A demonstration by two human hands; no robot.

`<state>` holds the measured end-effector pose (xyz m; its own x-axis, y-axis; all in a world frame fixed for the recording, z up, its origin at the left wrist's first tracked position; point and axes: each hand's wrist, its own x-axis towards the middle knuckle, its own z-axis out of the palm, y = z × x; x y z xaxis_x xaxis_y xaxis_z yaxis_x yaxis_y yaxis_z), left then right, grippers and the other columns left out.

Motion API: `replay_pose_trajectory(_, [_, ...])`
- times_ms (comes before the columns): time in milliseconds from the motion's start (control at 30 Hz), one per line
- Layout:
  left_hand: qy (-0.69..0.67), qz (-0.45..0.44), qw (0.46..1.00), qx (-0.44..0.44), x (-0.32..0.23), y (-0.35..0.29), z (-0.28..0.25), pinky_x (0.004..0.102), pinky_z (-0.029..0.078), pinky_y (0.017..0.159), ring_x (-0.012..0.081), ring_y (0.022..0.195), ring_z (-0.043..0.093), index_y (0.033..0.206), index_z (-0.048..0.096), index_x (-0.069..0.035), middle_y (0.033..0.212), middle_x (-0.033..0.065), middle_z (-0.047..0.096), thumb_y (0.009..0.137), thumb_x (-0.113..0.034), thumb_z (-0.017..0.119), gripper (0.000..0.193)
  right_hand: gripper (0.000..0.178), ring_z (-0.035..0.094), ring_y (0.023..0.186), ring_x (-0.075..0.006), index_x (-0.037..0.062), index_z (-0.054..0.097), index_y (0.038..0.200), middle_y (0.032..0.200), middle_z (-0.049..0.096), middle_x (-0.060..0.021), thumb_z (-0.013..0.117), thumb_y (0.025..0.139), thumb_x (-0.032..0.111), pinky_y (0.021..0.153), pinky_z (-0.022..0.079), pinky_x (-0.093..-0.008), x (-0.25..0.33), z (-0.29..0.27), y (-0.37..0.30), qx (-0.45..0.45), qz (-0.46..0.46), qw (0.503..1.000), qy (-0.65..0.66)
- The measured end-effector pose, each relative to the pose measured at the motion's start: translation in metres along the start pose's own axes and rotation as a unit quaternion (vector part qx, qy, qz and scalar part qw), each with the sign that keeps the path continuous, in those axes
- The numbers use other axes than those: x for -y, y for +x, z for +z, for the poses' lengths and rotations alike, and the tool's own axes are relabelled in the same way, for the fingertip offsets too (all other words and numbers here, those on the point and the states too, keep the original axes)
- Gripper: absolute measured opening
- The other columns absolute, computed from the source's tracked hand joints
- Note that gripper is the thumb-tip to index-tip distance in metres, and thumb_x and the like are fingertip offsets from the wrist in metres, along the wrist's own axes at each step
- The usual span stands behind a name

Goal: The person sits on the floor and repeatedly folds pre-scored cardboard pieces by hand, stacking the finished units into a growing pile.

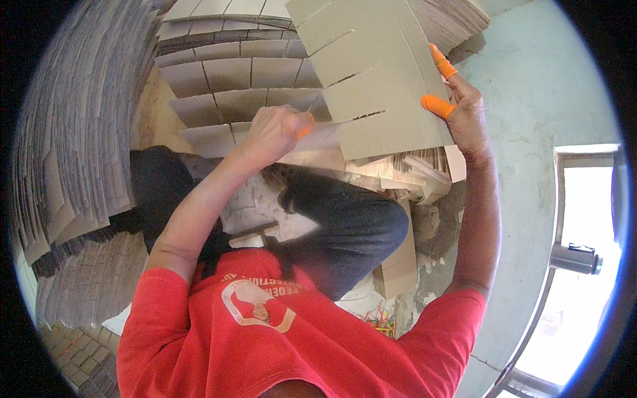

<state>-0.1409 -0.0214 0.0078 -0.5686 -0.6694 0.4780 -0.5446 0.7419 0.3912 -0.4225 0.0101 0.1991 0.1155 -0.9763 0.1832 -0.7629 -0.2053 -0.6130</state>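
A slotted cardboard sheet, with several narrow cuts running in from its left side, is tilted up at the top middle. My right hand grips its right edge, orange covers on the thumb and a finger. My left hand is closed at the near side of a cardboard divider grid, just left of the sheet's lower corner. Orange shows at its fingertips too; what they pinch is hidden. The grid is made of upright crossed strips in several rows.
Tall stacks of cardboard strips rise at the left. Another cardboard stack lies behind the sheet, against a pale green wall. Below the sheet are loose cardboard pieces. My folded legs are close beneath; a bright window opening is at right.
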Motion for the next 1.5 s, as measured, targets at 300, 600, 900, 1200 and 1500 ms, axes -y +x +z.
replay_pose_trajectory(300, [0.002, -0.001, 1.0, 0.018, 0.002, 0.0, 0.001, 0.0429, 0.054, 0.062, 0.032, 0.072, 0.067, 0.093, 0.07, -0.007, 0.076, 0.0141, 0.068, 0.078, -0.015, 0.07, 0.016, 0.084, 0.04, 0.135, -0.0183, 0.009, 0.037, 0.147, 0.146, 0.045, -0.0107, 0.069, 0.072, -0.012, 0.112, 0.031, -0.0315, -0.006, 0.02, -0.004, 0.022, -0.023, 0.992, 0.122])
replay_pose_trajectory(600, [0.079, -0.028, 0.996, -0.024, 0.056, 0.068, -0.065, 0.047, 0.055, 0.07, 0.0339, 0.077, 0.067, 0.091, 0.07, -0.01, 0.081, 0.0162, 0.067, 0.086, -0.037, 0.064, 0.029, 0.084, 0.036, 0.139, -0.0209, 0.0055, 0.033, 0.148, 0.15, 0.04, -0.0118, 0.068, 0.074, -0.012, 0.115, 0.028, -0.0336, -0.002, 0.029, -0.006, 0.055, 0.004, 0.995, 0.088])
replay_pose_trajectory(900, [0.209, -0.107, 0.964, 0.127, 0.143, 0.113, -0.051, 0.0477, 0.053, 0.072, 0.0374, 0.084, 0.067, 0.09, 0.066, -0.004, 0.092, 0.0189, 0.068, 0.075, -0.01, 0.068, 0.016, 0.084, 0.035, 0.139, -0.0198, 0.0069, 0.033, 0.149, 0.15, 0.04, -0.0129, 0.069, 0.075, -0.008, 0.115, 0.027, -0.0326, -0.009, 0.03, -0.004, 0.064, -0.057, 0.993, 0.076])
replay_pose_trajectory(1200, [0.173, -0.075, 0.98, 0.059, 0.155, 0.105, -0.036, 0.0478, 0.052, 0.068, 0.0372, 0.079, 0.066, 0.077, 0.066, -0.003, 0.082, 0.0182, 0.067, 0.071, -0.008, 0.067, 0.008, 0.081, 0.038, 0.137, -0.0195, 0.0045, 0.034, 0.148, 0.15, 0.04, -0.0118, 0.069, 0.075, -0.006, 0.113, 0.029, -0.0323, -0.01, 0.03, 0.011, 0.091, -0.059, 0.994, 0.025])
replay_pose_trajectory(1500, [0.13, -0.09, 0.986, 0.057, 0.162, 0.108, -0.033, 0.0481, 0.051, 0.067, 0.0395, 0.08, 0.064, 0.075, 0.067, -0.004, 0.08, 0.0203, 0.064, 0.069, -0.008, 0.07, 0.008, 0.088, 0.048, 0.129, -0.0305, 0.0071, 0.025, 0.151, 0.142, 0.048, -0.0198, 0.069, 0.075, -0.004, 0.109, 0.035, -0.0346, -0.025, 0.069, 0.026, 0.121, -0.153, 0.979, -0.065])
